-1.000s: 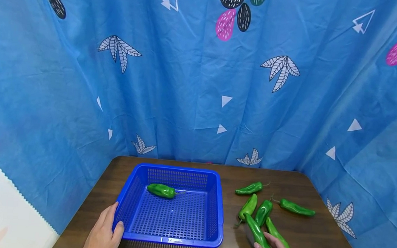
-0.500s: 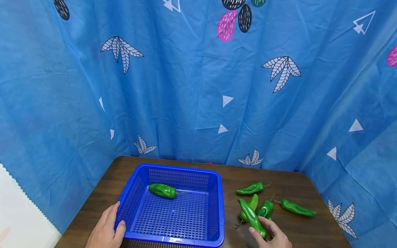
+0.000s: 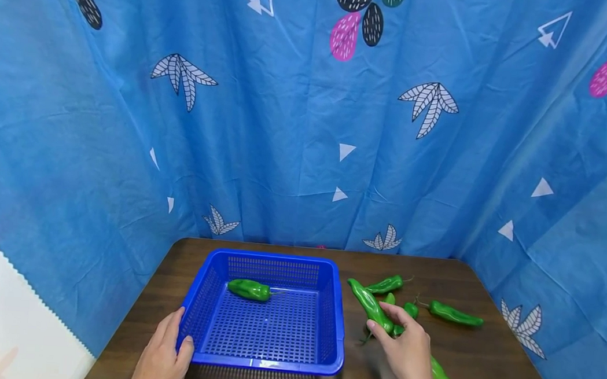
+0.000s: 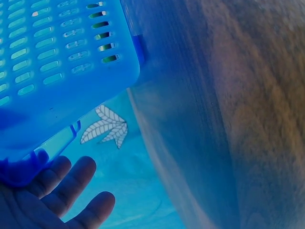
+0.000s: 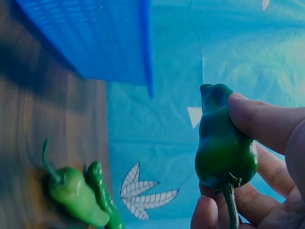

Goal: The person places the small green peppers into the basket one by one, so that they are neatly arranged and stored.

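Note:
In the head view my right hand (image 3: 403,349) pinches a long green pepper (image 3: 365,302) between thumb and fingers, above the table right of the blue plastic basket (image 3: 266,364). The right wrist view shows this pepper's stem end towards the camera, the thumb on one side and fingers on the other. My left hand (image 3: 162,352) holds the basket's rim at its near left corner; in the left wrist view its fingers (image 4: 78,181) lie along the rim's outer side. Inside the basket, at the back left, lies one green pepper (image 3: 249,289).
Several green peppers lie on the brown wooden table (image 3: 480,368) right of the basket: one at the back (image 3: 387,284), one at the far right (image 3: 455,313), one beside my right wrist (image 3: 439,373), others partly hidden under my hand. A blue patterned curtain (image 3: 297,125) encloses the table's back and sides.
My right hand has lifted the green pepper off the others and carried it up and left towards the basket. The left hand stays at the basket's corner.

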